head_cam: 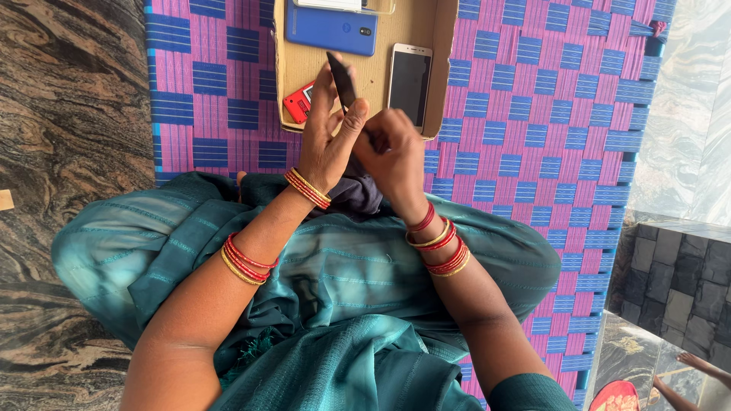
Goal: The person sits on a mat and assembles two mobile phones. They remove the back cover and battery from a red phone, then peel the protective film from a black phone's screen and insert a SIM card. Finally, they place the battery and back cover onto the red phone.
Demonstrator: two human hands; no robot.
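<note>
The dark phone (343, 78) stands on edge above the person's lap, just in front of the cardboard box (440, 68). The left hand (326, 141) pinches it, thumb on one side and fingers stretched up along the other. The right hand (392, 152) is curled closed at the phone's lower end; whether it grips the phone itself or some small tool there is hidden by the fingers.

Inside the box lie a blue phone (331, 29), a silver phone (409, 80) and a small red phone (298, 102). The box sits on a pink and blue woven mat (525, 99) laid over a marble floor (68, 99).

The left grip looks light and is held on the thin edges, so a hard push from the right hand could twist the phone loose; it would likely drop into the box onto the other phones or onto the teal cloth (343, 289) over the lap.
</note>
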